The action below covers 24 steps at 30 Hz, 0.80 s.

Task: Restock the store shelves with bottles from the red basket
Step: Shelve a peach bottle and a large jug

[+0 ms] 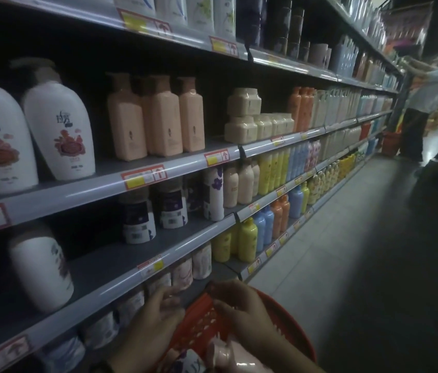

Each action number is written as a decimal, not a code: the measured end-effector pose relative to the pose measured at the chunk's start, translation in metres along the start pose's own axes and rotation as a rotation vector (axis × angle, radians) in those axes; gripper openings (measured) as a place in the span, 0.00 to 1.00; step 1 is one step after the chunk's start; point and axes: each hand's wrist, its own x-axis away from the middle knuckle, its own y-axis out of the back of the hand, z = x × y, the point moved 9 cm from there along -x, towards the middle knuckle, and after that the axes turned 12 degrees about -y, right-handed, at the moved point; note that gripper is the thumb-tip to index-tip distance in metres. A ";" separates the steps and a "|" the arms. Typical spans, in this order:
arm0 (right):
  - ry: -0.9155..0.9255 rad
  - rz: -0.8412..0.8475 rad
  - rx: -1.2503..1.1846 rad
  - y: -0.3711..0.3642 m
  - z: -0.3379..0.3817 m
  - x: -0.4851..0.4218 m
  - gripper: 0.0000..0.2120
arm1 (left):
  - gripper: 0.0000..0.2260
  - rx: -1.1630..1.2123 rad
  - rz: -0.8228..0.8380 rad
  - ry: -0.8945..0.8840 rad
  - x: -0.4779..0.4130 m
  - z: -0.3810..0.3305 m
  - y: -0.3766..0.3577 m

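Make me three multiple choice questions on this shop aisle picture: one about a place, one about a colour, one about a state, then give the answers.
1. Where is the red plastic mesh basket? A) on the top shelf B) low, nearest the camera C) among the jars
2. What colour are the tall square-shouldered plastic bottles beside the white flower-printed pump bottles? A) green B) black C) peach
3. The basket is: A) empty B) holding bottles C) upside down
Answers: 1 B, it sits at the view's bottom edge. 2 C, all are peach. 3 B, a pale pink bottle lies inside.
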 end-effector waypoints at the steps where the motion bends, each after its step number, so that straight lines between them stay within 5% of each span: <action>1: -0.013 0.018 -0.006 0.000 -0.006 0.000 0.13 | 0.14 -0.019 -0.002 0.006 0.001 0.006 0.000; 12: -0.073 0.055 0.167 0.009 -0.040 0.000 0.13 | 0.14 -0.169 0.054 0.056 0.000 0.049 -0.009; 19: -0.127 0.039 0.396 0.011 -0.070 -0.004 0.09 | 0.15 -0.305 0.237 0.053 0.009 0.068 -0.041; 24: -0.215 0.046 0.546 0.020 -0.088 -0.008 0.20 | 0.16 -0.359 0.329 0.025 0.012 0.075 -0.060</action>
